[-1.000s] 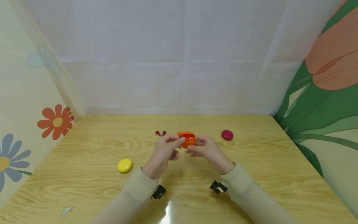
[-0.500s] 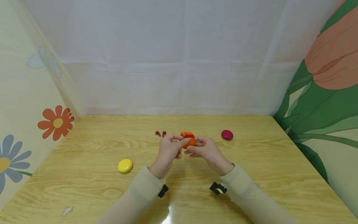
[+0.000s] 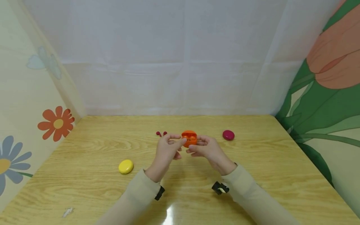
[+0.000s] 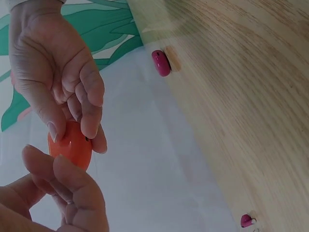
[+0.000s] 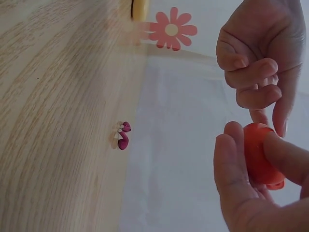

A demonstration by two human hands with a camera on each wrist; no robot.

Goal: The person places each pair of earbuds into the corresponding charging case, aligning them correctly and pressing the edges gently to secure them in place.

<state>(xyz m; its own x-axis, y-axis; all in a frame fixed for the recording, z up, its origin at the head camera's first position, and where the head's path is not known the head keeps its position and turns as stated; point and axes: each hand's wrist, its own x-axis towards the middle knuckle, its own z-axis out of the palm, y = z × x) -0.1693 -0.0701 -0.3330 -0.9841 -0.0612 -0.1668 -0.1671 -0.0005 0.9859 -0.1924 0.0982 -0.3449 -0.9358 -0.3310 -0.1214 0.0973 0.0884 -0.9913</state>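
An orange earbud case (image 3: 192,142) with its lid (image 3: 189,133) raised is held above the table in the head view. My right hand (image 3: 208,148) grips its right side between thumb and fingers. At the left slot, my left hand (image 3: 166,150) pinches an orange earbud with thumb and index finger; the fingertips partly hide it. Another orange rounded shape (image 3: 192,138) sits in the right slot. In the right wrist view, the case (image 5: 257,155) lies between my right thumb and fingers, with the left fingertips at its upper end. The left wrist view shows the case's outer shell (image 4: 72,145).
Two dark pink earbuds (image 3: 161,133) lie beyond my left hand. A round dark pink case (image 3: 228,135) rests farther right, and a round yellow case (image 3: 125,166) lies left on the wooden table (image 3: 261,156). A white sheet (image 3: 146,84) hangs behind.
The orange earbud in my left fingers has moved from above the case's left edge down to the left slot. The case has turned its open front toward me. My right hand keeps its hold.
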